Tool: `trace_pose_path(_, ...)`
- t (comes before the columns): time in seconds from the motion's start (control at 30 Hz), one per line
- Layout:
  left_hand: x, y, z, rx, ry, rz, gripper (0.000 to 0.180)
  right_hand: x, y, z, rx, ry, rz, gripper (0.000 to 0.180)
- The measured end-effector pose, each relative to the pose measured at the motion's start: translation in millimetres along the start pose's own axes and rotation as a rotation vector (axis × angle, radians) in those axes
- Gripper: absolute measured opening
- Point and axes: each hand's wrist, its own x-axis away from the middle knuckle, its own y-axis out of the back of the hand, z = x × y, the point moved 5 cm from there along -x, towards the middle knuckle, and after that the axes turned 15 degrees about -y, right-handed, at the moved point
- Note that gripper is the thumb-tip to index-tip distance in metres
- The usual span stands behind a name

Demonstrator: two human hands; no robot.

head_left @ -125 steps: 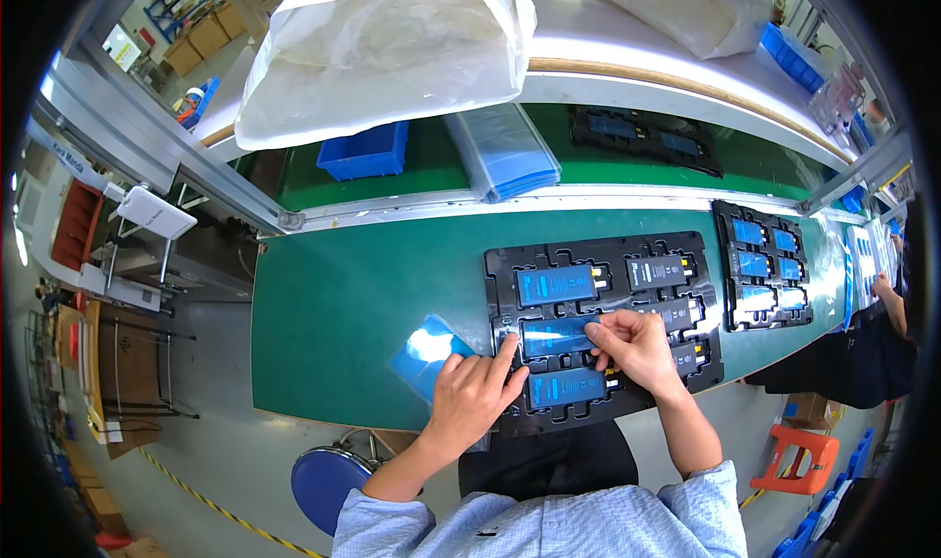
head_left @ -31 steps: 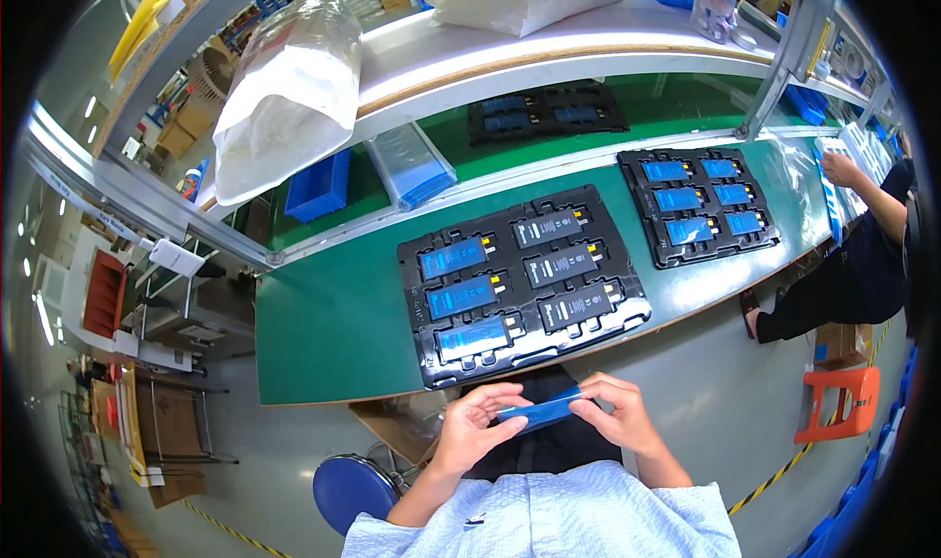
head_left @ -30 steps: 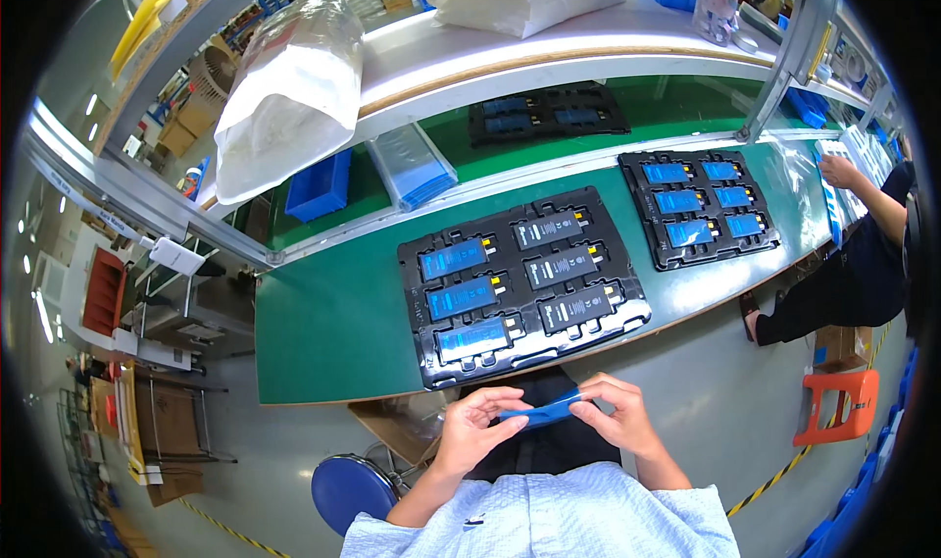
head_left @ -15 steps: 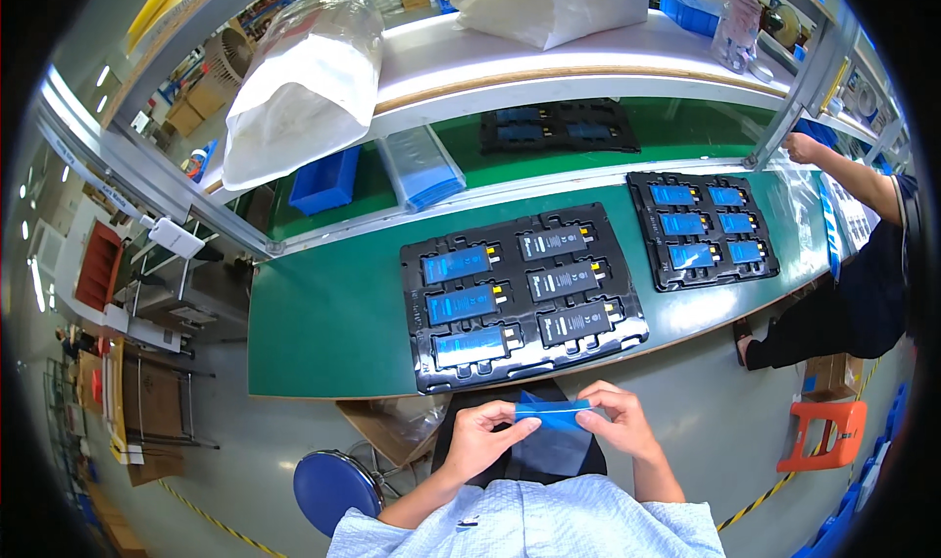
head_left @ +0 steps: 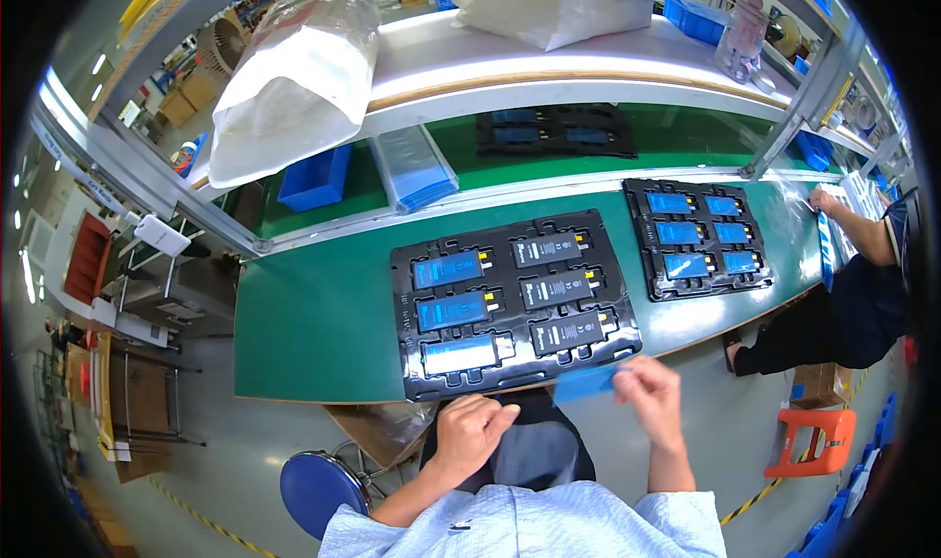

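Observation:
My right hand pinches one end of a small translucent blue film, which sticks out leftward just off the table's front edge. My left hand is closed, fingers curled and thumb pointing right; whether anything is in it is hidden. Beside it, over my lap, shows a greyish see-through sheet. Ahead lies a black plastic tray of flat battery packs. Its left column has blue-faced packs; its right column has dark grey packs with yellow-tipped connectors.
Another black tray with blue-faced packs lies to the right on the green table. Behind are a stack of clear-blue sheets, a blue bin and a third tray. A shelf overhangs them. At right a co-worker's hand touches the table.
My hands have parted. The blue film left my left hand and moved up and right with my right hand. My left hand has closed. At right, the co-worker's arm has lowered.

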Motion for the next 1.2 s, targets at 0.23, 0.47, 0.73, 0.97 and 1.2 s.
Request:
trace_pose_path(0.23,-37,-14,-9,-0.359,-0.107,0.083,0.016,-62,8,14,0.108,-0.255,0.070,0.020)
trace_pose_path(0.47,-47,-26,-1,-0.409,-0.061,0.147,0.021,-82,-5,3,0.220,-0.335,0.141,0.022)
trace_pose_path(0.73,-46,-27,4,-0.379,-0.063,0.146,0.023,-82,-7,2,0.259,-0.354,0.105,0.022)
trace_pose_path(0.97,-47,-26,5,-0.373,-0.070,0.142,0.023,-83,-8,1,0.272,-0.344,0.095,0.022)
trace_pose_path(1.2,-47,-27,5,-0.375,-0.069,0.156,0.024,-83,-8,1,0.281,-0.357,0.080,0.023)
